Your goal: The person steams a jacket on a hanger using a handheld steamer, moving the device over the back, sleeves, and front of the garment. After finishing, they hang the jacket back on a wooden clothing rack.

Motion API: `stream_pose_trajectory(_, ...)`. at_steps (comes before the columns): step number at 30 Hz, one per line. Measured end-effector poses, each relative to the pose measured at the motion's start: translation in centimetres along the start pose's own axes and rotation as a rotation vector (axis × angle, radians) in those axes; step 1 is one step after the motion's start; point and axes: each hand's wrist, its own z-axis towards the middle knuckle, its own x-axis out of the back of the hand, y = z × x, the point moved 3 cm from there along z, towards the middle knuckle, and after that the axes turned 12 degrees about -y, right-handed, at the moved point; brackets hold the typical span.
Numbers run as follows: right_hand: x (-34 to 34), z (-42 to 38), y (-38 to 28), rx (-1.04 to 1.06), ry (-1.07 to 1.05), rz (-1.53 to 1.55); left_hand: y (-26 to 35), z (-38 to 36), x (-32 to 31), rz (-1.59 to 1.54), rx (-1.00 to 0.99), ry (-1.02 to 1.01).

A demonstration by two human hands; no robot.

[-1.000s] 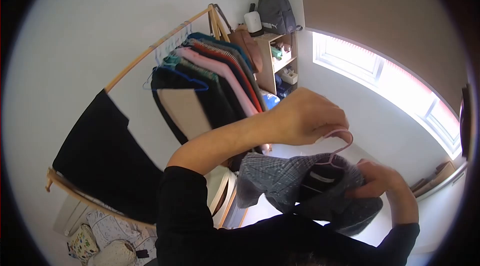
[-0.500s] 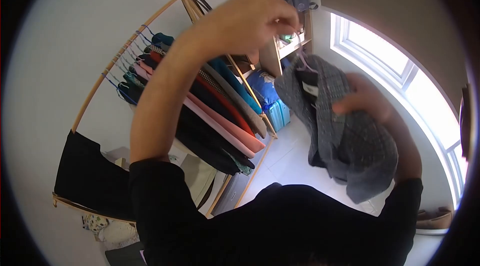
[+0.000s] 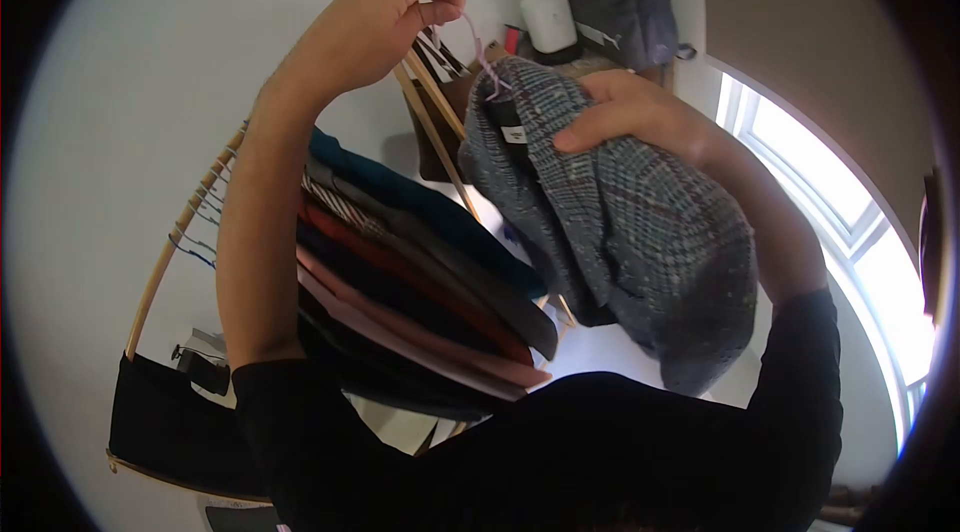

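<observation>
My left hand [image 3: 415,10] pinches the hook of a pale pink hanger [image 3: 484,57] high up at the upper middle. A grey-blue woven jacket [image 3: 650,212] hangs on this hanger, with a white label [image 3: 514,135] showing inside its collar. Across the jacket's shoulder lies my right hand [image 3: 625,117], gripping the fabric with the thumb in front and the fingers partly hidden. Several hanging garments [image 3: 420,242] in teal, grey, rust, pink and black are to the left of the jacket, partly behind my left forearm.
A wooden rack rail [image 3: 160,282] curves along the left, with hooks on it. At the upper right, a grey backpack [image 3: 625,2] stands beside a white device [image 3: 549,22]. A bright window [image 3: 800,157] is at the right. Black cloth [image 3: 165,422] hangs at the lower left.
Both hands and the jacket have moved left, nearer the rack. The view has shifted, and the hanging garments and backpack appear larger. Both hands keep their hold.
</observation>
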Motion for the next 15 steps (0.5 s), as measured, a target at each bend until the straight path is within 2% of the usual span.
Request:
stream_pose_trajectory(3, 1.7, 6.8, 1.1, 0.09, -0.021, -0.079, -6.0, -0.1, -0.3, 0.051, 0.031, 0.011)
stream_pose_trajectory(4, 2.2, 9.0, 1.4, 0.056, 0.007, -0.173, -8.2, -0.3, -0.6, 0.059, 0.052, 0.006)
stream_pose_trajectory(7, 2.7, 16.8, 2.9, 0.153, -0.075, -0.094, -13.1, -0.9, 0.1, 0.304, 0.127, -0.038)
stream_pose_trajectory(9, 3.7, 22.7, 4.2, 0.225, -0.13, -0.079, -15.2, -1.6, 1.1, 0.464, 0.273, -0.069)
stream_pose_trajectory(11, 3.7, 26.1, 3.3, 0.29, -0.2, -0.053, -17.6, -2.1, 2.3, 0.507, 0.296, -0.006)
stream_pose_trajectory(13, 3.8, 28.0, 2.0, 0.378, -0.044, -0.165, -19.8, -2.4, 3.1, 0.543, 0.318, 0.039)
stream_pose_trajectory(15, 3.6, 29.6, 2.4, 0.35, -0.022, -0.248, -21.8, -2.8, 2.8, 0.494, 0.367, 0.084)
